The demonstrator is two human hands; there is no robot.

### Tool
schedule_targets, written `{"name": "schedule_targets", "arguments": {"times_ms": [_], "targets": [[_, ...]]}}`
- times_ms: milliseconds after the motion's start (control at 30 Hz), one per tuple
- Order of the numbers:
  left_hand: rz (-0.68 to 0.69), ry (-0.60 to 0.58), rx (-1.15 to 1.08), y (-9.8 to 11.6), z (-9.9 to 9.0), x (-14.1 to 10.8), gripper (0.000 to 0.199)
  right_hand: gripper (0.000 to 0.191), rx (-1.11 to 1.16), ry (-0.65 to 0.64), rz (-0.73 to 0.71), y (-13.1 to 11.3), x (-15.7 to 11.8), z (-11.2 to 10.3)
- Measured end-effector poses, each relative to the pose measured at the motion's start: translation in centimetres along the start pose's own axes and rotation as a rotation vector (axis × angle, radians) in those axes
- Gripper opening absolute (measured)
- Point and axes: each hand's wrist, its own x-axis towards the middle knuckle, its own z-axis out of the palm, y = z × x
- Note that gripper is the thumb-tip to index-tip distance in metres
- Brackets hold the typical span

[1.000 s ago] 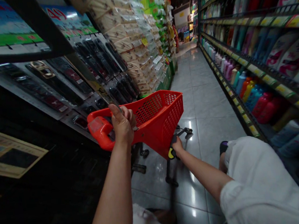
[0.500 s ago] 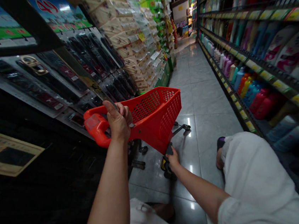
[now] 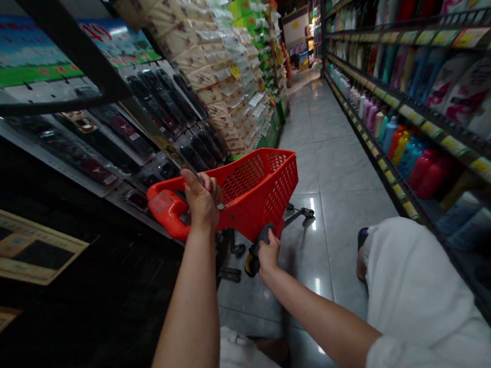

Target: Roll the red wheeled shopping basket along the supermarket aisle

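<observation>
- Thin metal strip (image 3: 158, 136) slanted down from upper left, in front of packaged belts (image 3: 161, 96); tip showed just past left hand.
- Left hand (image 3: 202, 201) had its fingers wrapped around the strip, thumb up along it.
- Black-and-yellow tool (image 3: 255, 254) sat in front of the cart's lower wall; exact type unclear.
- Red shopping cart (image 3: 249, 216) stood on wheels beyond both hands; couldn't tell if left hand touched it.
- Right hand (image 3: 271, 253) gripped the tool's dark part.
- Bottle shelves (image 3: 411, 112) lined the right side.
</observation>
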Motion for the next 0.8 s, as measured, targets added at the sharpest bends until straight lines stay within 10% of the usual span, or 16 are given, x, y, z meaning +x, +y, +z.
{"name": "schedule_targets", "arguments": {"times_ms": [67,200,333,500,800], "targets": [[-0.002,0.002,-0.002,0.1,0.0,0.0,0.068,0.062,0.077,0.035,0.076,-3.7,0.5,-0.1],[0.012,0.0,-0.006,0.1,0.1,-0.1,0.068,0.064,0.093,-0.072,-0.256,-9.3,1.1,-1.4],[0.018,-0.004,-0.011,0.0,0.0,-0.2,0.067,0.065,0.051,-0.122,-0.38,-7.1,0.9,-3.4],[0.01,-0.006,-0.002,-0.1,-0.1,-0.1,0.069,0.064,0.024,-0.103,-0.165,-1.2,1.0,-4.1],[-0.003,-0.004,-0.012,0.0,-0.1,-0.1,0.069,0.07,0.104,-0.185,-0.347,-9.2,0.5,-2.6]]}}
